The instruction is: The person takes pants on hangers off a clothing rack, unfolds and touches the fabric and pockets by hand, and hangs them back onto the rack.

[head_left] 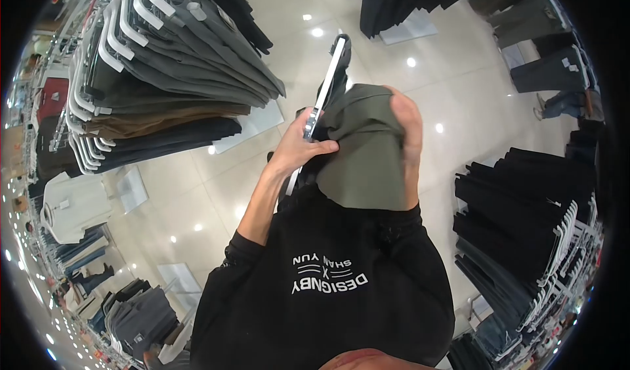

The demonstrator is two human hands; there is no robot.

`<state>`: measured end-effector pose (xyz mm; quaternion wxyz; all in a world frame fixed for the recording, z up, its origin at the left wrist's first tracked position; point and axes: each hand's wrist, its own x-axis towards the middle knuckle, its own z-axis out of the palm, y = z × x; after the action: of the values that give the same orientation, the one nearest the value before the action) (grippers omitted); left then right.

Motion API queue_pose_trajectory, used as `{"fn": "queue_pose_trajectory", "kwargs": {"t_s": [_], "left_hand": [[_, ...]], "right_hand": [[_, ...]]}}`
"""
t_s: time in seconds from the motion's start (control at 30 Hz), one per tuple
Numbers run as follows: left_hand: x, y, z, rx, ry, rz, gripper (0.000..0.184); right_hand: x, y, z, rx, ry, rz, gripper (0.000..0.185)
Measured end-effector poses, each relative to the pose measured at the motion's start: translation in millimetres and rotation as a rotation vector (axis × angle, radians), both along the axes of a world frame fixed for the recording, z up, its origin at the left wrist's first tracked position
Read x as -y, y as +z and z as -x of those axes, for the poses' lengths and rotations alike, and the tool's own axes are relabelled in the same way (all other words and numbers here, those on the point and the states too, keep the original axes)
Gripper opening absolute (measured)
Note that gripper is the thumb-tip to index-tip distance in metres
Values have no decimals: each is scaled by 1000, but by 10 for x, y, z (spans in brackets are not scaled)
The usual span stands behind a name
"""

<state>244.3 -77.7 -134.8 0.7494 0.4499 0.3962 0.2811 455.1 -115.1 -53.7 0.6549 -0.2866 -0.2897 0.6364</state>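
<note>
Biggest first: pale tiled floor (203,206) under you, glossy, ceiling lights reflecting. Grey trousers (197,55) on white hangers crowd the rack at upper left, brown and black pairs below; dark trousers (502,206) hang at lower right. White top (72,206) hangs far left. You're in a black sweatshirt (321,327), sleeves pushed up the forearms. Grey-green garment (367,166) is up in front of your chest, between your hands, folded over at the top, lower edge against the sweatshirt. White hanger (327,84) runs tilted along its left side, with dark fabric (340,74) near its upper end; can't tell if that's the same garment. Your right hand (409,124) lies along the garment's right edge, fingers mostly hidden behind the cloth, grip unclear. Your left hand (294,145) has its fingers closed on the hanger by its metal part, thumb across the cloth. Smallest: white lettering (328,283) on your sweatshirt, upside down here.
</note>
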Motion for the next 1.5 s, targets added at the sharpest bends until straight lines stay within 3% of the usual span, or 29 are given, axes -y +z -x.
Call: {"fn": "queue_pose_trajectory", "kwargs": {"t_s": [0.07, 0.13, 0.17, 0.4, 0.43, 0.53, 0.63, 0.73, 0.77, 0.83, 1.0, 1.03, 1.13, 1.27, 1.5], "left_hand": [[-46, 44, -30, -175, -93, -78, 68], [-85, -27, -158, -120, -167, -197, 57], [-77, -37, -223, -80, -206, -123, 47], [48, -38, -885, 217, -299, -165, 42], [36, 42, -862, 88, -364, -94, 40], [57, -10, -940, 271, -290, -209, 30], [21, -126, -958, 134, -422, 75, 25], [96, -175, -896, 146, -281, -8, 27], [58, 106, -775, 74, -253, 117, 19], [-50, 137, -532, 101, -184, 139, 16], [-303, 457, -147, -73, 81, -11, 27], [-349, 534, -56, -76, 118, -31, 27], [-418, 784, 72, -141, 245, -95, 26], [-441, 917, 195, -235, 310, -133, 26], [-425, 900, 277, -193, 368, 45, 22]], "right_hand": [[81, 11, -82, -97, -127, -55, 38], [163, -8, -219, -151, -250, -86, 39], [211, -14, -270, -170, -300, -98, 39], [532, -214, -650, -223, -576, -145, 42], [572, -244, -711, -229, -612, -150, 43], [684, -308, -795, -232, -705, -148, 44], [749, -322, -863, -233, -787, -132, 46], [816, -391, -925, -229, -857, -115, 47], [833, -408, -951, -221, -873, -100, 48], [863, -435, -1004, -210, -887, -74, 49], [770, -225, -881, -217, -627, -22, 51], [723, -158, -991, 25, -412, -25, 51], [528, -320, -1170, 324, -61, 184, 48], [396, -480, -1064, 337, -75, 266, 42], [155, -418, -910, 272, -139, 273, 32]]}}
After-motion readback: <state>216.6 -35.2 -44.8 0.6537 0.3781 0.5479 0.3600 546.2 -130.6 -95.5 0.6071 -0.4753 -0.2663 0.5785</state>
